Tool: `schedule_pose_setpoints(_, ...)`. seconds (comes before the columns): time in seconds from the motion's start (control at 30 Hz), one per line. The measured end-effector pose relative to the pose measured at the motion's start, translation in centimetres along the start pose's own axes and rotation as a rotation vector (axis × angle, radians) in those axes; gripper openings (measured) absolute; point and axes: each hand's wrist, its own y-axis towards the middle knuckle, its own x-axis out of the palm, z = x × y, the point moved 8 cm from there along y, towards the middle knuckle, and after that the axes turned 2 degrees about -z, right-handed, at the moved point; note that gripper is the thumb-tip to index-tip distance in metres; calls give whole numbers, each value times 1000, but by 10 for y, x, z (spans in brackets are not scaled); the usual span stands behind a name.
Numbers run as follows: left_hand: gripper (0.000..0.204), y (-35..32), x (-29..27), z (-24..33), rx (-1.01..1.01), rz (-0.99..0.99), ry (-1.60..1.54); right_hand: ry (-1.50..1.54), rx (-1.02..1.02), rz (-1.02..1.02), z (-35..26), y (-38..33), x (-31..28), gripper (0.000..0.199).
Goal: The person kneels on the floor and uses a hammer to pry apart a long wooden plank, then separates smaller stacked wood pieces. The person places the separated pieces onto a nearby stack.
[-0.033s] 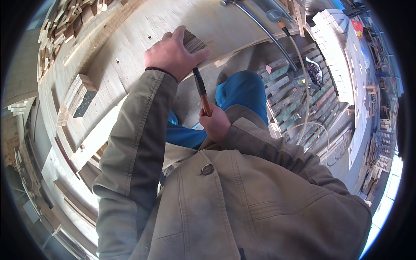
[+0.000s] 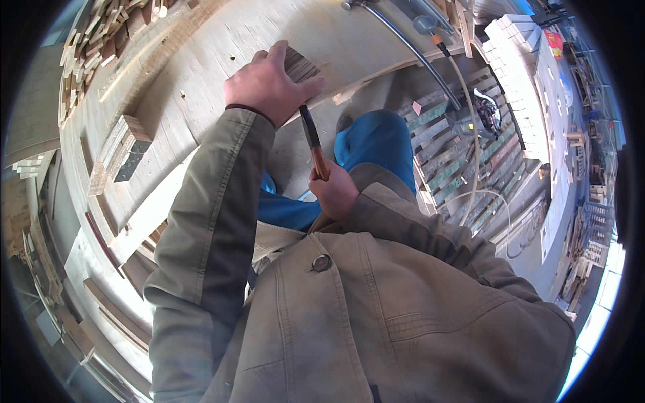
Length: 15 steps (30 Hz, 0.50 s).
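Observation:
My left hand (image 2: 265,86) rests on a small block of layered wood strips (image 2: 302,65) at the edge of the pale wooden workbench (image 2: 208,70), its fingers and thumb curled round the block. Closer to my body, my right hand (image 2: 335,195) is closed round the reddish-brown handle of a slim hand tool (image 2: 320,161). The tool's black shaft slants up to the left hand. Its far end is hidden there, so its kind cannot be told.
Another layered wood block (image 2: 129,149) sits left on the bench, with heaped wood offcuts (image 2: 107,33) behind. A curved metal tube (image 2: 410,50) and a pale hose (image 2: 476,134) lie to the right, near a slatted pallet (image 2: 463,151) and stacked white pieces (image 2: 514,74).

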Motion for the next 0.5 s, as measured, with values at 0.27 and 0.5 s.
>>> schedule_pose_setpoints(0.27, 93, 1, -1, -1, -21, -9, 0, 28, 13, -49, -2, -1, -3, 17)
schedule_pose_setpoints(0.5, 94, 1, 0, -2, -31, -20, -15, 247, 14, -152, -9, -7, 4, 58)
